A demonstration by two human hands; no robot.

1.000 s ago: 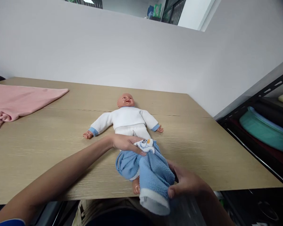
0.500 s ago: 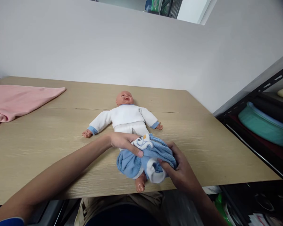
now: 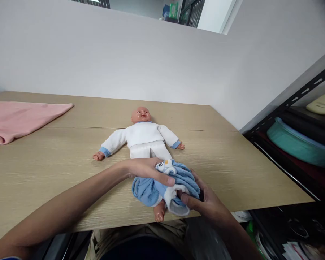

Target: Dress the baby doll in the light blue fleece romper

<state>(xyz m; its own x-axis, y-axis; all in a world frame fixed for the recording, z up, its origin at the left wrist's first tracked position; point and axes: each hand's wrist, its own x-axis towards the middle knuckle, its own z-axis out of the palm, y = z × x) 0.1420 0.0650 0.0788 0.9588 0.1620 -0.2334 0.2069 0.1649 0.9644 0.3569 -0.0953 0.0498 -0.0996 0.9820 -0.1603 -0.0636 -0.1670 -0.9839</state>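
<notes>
A baby doll (image 3: 142, 134) in a white top with blue cuffs lies on its back on the wooden table (image 3: 56, 162), head away from me. Bunched blue fleece trousers (image 3: 166, 184) with a white cuff and a small cartoon patch sit around its legs; one bare foot (image 3: 159, 214) sticks out at the table's front edge. My left hand (image 3: 144, 169) grips the trousers at the top by the patch. My right hand (image 3: 197, 196) is closed on the white-cuffed leg end from the right.
A pink cloth (image 3: 18, 117) lies at the table's far left. A black metal shelf (image 3: 295, 119) stands at the right, holding a teal basin (image 3: 298, 142). A white wall runs behind the table.
My right hand has pushed the trouser leg up from below the table edge onto the doll's leg, bunching the fleece. The left hand has kept its grip at the top.
</notes>
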